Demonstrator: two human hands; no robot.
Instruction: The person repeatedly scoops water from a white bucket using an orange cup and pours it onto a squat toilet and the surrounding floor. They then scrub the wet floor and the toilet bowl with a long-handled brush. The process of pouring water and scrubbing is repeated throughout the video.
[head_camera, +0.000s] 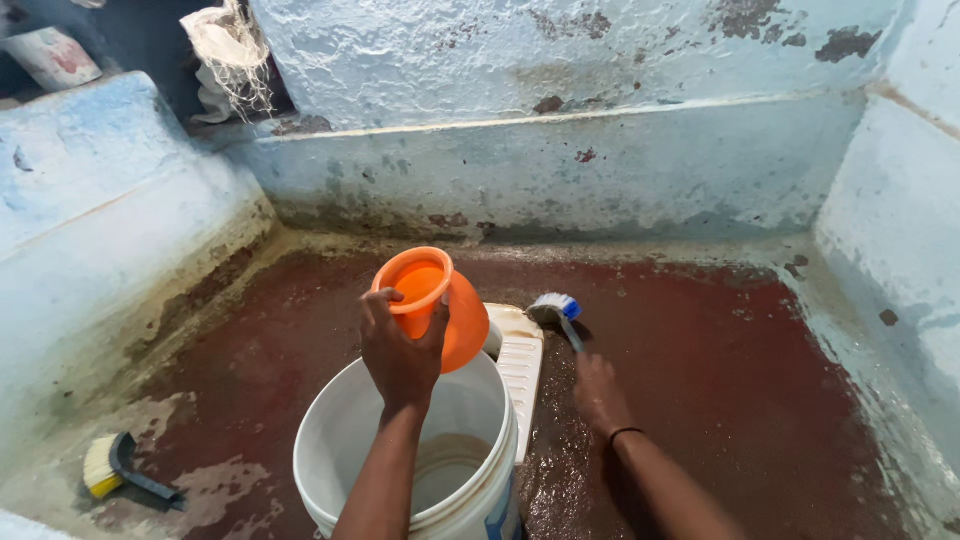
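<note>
Gripping an orange mug (432, 305) by its rim, the left hand (402, 350) tilts it above a white bucket (420, 455) at six o'clock. At three o'clock of the mug, the right hand (598, 392) closes around a blue-and-white brush (556, 308) touching the wet red floor (720, 380). A yellow-bristled brush (118, 467) lies at eight o'clock.

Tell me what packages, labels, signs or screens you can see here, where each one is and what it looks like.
Label: a blue patch on the outside of the white bucket, bottom centre, mostly cut off by the frame.
Container: top left on the ledge, whitish and round with a reddish patch, too blurred to tell more.
No signs or screens show.
</note>
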